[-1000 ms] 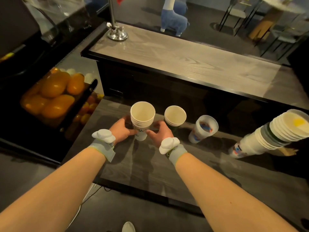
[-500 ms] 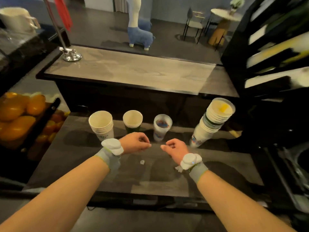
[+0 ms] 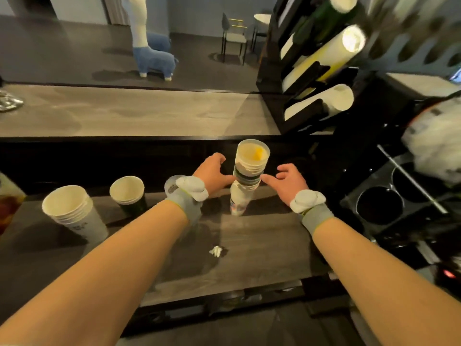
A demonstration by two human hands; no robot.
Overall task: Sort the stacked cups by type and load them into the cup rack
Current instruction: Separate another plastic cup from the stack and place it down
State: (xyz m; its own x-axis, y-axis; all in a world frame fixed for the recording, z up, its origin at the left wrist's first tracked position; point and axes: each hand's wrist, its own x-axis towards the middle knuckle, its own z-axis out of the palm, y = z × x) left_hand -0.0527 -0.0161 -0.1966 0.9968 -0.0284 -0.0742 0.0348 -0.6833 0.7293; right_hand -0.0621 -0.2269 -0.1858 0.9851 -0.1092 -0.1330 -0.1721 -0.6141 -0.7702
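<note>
Sorting looks partly done to us: three sorted groups stand in a row on the left of the surface (image 3: 249, 245). They are a white cup stack (image 3: 74, 216), a green cup stack (image 3: 128, 193) and a clear cup (image 3: 171, 184) half hidden behind the left wrist. The mixed stack (image 3: 245, 181) stands to their right and is not yet taken apart, with white, green-banded and clear cups nested in it. The cup rack (image 3: 311, 71) at upper right holds rows of pale cups, though blur hides which slots are free. We judge that loading the sorted groups is still ahead.

The left hand (image 3: 212, 172) and right hand (image 3: 289, 181) flank the mixed stack with fingers spread. The left thumb and right forefinger reach to its sides, at or just short of touching, and neither grips it.

Half a second ago both hands hovered loosely curled over the middle of the surface, well short of this stack. They have since moved right to bracket it, and our view has swung toward the rack.
</note>
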